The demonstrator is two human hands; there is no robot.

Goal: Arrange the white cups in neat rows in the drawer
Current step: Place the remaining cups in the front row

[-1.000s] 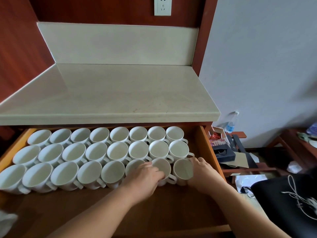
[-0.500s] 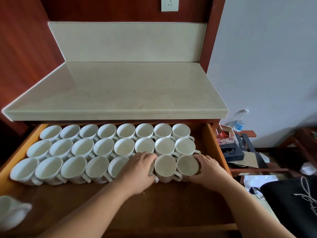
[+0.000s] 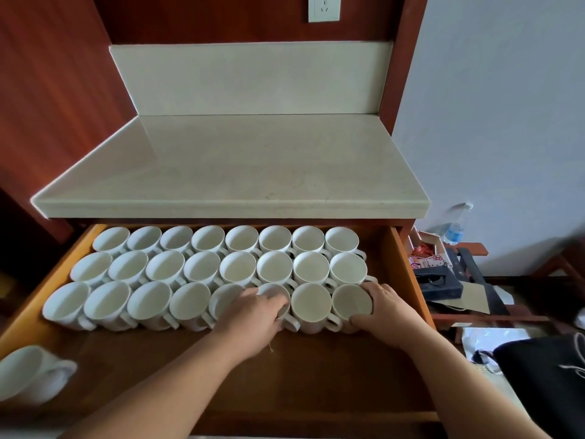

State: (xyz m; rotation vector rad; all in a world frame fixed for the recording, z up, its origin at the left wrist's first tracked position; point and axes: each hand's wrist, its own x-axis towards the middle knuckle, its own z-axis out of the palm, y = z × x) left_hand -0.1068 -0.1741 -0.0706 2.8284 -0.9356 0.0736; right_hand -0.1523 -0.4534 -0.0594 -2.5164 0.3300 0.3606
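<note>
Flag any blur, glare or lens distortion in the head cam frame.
Head view: the wide-angle lens stretches the frame corners; the stray cup at bottom left is smeared and soft; the front-row cups are sharp; light is soft and even, no glare on the countertop.

A pale stone surface [image 3: 253, 172] fills the middle of the frame, with a matching backsplash [image 3: 250, 80] behind it and a white socket [image 3: 324, 7] at the top edge. Red-brown wood panelling [image 3: 47, 90] covers the left side. At right, against a grey-blue wall [image 3: 506, 106], stands a water bottle [image 3: 456, 228] above a cartoon-cat box [image 3: 432, 263], a black case [image 3: 438, 282] and a cardboard sheet [image 3: 474, 297]. A black bag [image 3: 544, 375] sits at lower right.
</note>
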